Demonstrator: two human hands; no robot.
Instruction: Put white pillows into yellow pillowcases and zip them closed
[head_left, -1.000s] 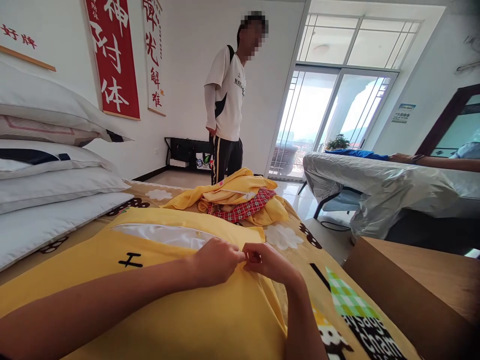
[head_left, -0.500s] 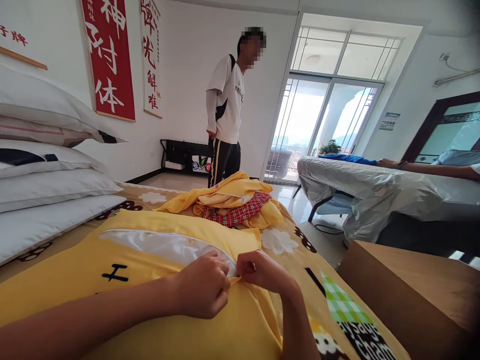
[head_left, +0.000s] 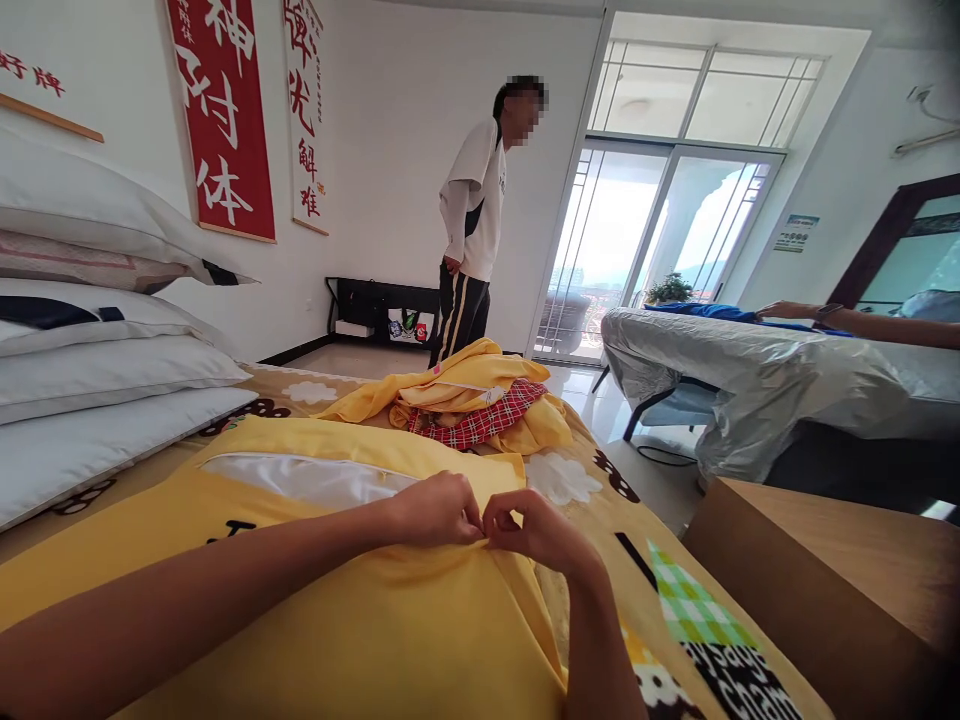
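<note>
On the near part of the patterned sheet [head_left: 592, 535], my left hand [head_left: 441, 508] and right hand [head_left: 538, 530], both tightly curled, pinch the yellow cover [head_left: 360, 630] by the opening's right end, seemingly to hold its edge taut.

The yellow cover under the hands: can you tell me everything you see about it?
The yellow cover looks like smooth cloth, with black marks partly hidden by the left forearm. It lies on the patterned bedspread, creased near the right hand. A long gap, edged by what looks like a zipper, shows something shiny and white inside. Both that hand and the left hand pinch its fabric.
</note>
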